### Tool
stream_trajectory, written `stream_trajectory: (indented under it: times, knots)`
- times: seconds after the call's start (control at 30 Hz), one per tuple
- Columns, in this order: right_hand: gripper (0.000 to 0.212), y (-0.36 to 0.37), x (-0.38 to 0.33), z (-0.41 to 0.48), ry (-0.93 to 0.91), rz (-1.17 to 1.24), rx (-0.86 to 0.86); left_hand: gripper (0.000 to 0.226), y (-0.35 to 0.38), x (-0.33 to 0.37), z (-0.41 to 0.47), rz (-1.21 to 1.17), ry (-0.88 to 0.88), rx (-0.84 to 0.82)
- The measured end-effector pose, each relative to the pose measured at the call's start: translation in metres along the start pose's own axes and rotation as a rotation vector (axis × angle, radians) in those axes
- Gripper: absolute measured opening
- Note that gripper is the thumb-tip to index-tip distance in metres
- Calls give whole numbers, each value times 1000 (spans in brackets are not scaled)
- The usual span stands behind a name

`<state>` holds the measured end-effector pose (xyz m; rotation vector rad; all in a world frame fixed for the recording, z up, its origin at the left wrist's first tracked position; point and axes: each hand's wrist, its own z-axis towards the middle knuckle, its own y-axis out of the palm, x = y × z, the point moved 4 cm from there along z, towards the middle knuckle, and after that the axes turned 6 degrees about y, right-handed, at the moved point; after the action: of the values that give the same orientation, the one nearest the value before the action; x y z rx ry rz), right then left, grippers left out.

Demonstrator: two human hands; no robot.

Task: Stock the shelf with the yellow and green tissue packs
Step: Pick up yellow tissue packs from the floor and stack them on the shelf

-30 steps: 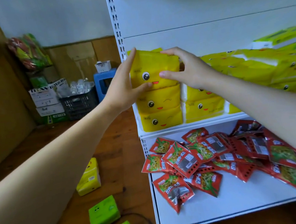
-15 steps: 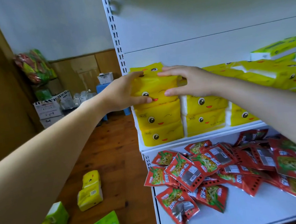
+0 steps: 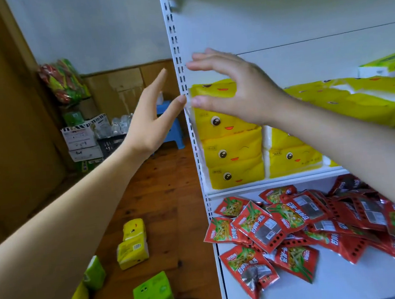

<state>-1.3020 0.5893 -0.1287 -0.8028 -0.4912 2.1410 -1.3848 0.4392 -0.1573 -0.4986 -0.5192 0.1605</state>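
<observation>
Small stockroom, wooden floor, white metal shelving unit along the right. Both hands are empty and spread: the left hand hangs open at about 9 o'clock of the top yellow tissue pack, thumb tip just at the slotted upright, and the right hand hovers in front of that pack with fingers loose, not gripping it as far as I can see. That pack sits on top of a three-high yellow stack at the shelf's left end. Down at 7 o'clock on the floor, yellow packs and green packs wait.

Risk, I'd say: the soft stack is tall and right at the edge, so any nudge could tip the top pack off onto the floor or the red snack packets below.
</observation>
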Motion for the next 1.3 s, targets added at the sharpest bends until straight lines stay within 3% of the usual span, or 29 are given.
stream_trajectory:
  times: [0.17, 0.27, 0.43, 0.73, 0.93, 1.07, 1.3]
  knots:
    - [54, 96, -39, -20, -61, 112, -218, 60, -33, -57, -64, 173, -177, -8]
    - [58, 168, -42, -39, 14, 117, -376, 59, -55, -89, -116, 230, -323, -6]
    - [64, 271, -43, -79, 119, 64, -614, 56, -96, -162, -217, 286, -558, 32]
    - [66, 430, -50, -132, 208, -136, -940, 57, -157, -265, -426, 398, -1068, -137]
    - [68, 504, -57, -159, 340, -107, -990, 59, -194, -303, -444, 437, -1168, -211]
    - [67, 547, -47, -183, 393, -61, -1019, 58, -174, -317, -439, 467, -1160, -259]
    - [60, 624, -30, -211, 500, 18, -955, 51, -136, -329, -452, 645, -1045, -569]
